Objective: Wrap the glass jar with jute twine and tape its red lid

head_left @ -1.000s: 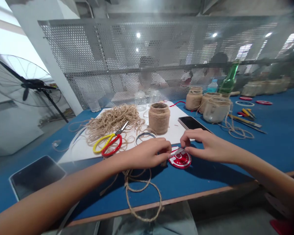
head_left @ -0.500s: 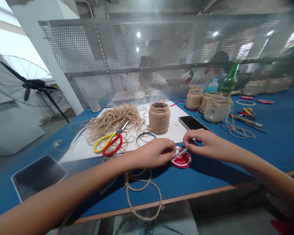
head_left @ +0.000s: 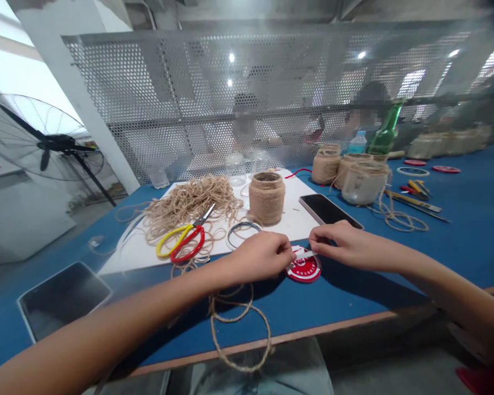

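Our left hand (head_left: 261, 255) and right hand (head_left: 346, 246) pinch a white strip (head_left: 305, 254) with closed fingers (head_left: 315, 247), just over a red round label (head_left: 303, 270). The label lies on the blue bench (head_left: 395, 288) at lower centre of the frame

**Bright, hazy, wide-angle distortion**

Ceiling lamps (head_left: 231, 57) glare through the perforated metal screen (head_left: 148, 109) beyond the hands; soft shadows (head_left: 366, 288) fall on the blue tabletop (head_left: 456, 247) below the right hand (head_left: 341, 245). Edges bend; far upper right smears.

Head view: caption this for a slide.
The left hand and right hand pinch a white strip above a round red label on a blue table, near red-and-yellow scissors and a twine-wrapped jar.
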A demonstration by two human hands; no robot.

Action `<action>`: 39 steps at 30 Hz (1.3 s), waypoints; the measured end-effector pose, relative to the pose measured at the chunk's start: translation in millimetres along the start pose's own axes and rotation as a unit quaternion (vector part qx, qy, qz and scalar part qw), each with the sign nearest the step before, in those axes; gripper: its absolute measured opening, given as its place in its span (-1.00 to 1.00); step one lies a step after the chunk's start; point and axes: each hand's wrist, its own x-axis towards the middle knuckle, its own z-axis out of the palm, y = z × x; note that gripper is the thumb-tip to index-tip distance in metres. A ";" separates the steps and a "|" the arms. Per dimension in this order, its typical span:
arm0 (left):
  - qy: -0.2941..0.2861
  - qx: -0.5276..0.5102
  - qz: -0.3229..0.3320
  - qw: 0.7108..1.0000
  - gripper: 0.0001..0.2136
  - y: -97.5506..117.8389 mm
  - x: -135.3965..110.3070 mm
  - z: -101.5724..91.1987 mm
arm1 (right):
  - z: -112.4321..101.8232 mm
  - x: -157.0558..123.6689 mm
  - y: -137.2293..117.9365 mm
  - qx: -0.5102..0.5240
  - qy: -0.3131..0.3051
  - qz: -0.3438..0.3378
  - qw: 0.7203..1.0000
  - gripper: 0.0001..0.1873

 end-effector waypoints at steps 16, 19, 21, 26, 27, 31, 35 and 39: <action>-0.034 0.161 -0.087 0.983 -0.76 12.1 4.9 -0.2 | -3.0 18.2 -14.5 -0.143 -0.082 0.012 0.986 -0.69; -0.036 0.175 -0.088 0.980 -0.76 13.7 7.1 -0.9 | -2.6 20.0 -13.5 -0.152 -0.088 0.013 0.984 -0.70; -0.036 0.186 -0.088 0.978 -0.76 14.9 8.4 -1.2 | -2.4 21.4 -12.5 -0.153 -0.093 0.014 0.984 -0.72; -0.037 0.201 -0.085 0.975 -0.76 18.5 9.9 -2.1 | -2.1 23.7 -11.0 -0.146 -0.096 0.008 0.985 -0.74; -0.039 0.201 -0.087 0.975 -0.76 19.3 10.1 -2.4 | -2.1 23.9 -10.9 -0.146 -0.098 0.007 0.984 -0.74; -0.046 0.206 -0.090 0.973 -0.77 22.0 10.7 -3.4 | -2.8 24.6 -11.2 -0.153 -0.103 0.006 0.983 -0.75; -0.047 0.219 -0.081 0.971 -0.77 23.8 11.3 -3.9 | -3.4 25.0 -12.1 -0.166 -0.109 0.007 0.980 -0.74; -0.054 0.229 -0.078 0.969 -0.77 24.6 13.2 -5.4 | -4.4 25.3 -16.6 -0.191 -0.113 0.017 0.975 -0.74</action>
